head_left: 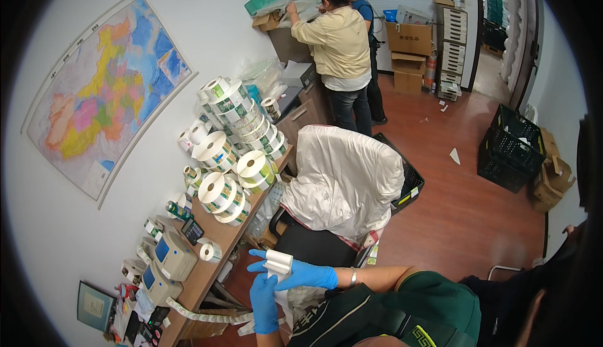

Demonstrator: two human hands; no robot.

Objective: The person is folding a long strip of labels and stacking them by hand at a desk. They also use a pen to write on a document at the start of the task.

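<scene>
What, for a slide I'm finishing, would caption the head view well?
Blue-gloved left hand and right hand hold a white bundle beside a desk bearing label rolls and two printers.

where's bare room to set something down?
Floor: broad patch between the crate behind the chair and the stacked black crates, bar a white scrap. Chair seat: small patch between white cover and right hand. Desk: narrow front strip beside beige machines. Crowded: desk's far end, stacked with label rolls.
</scene>
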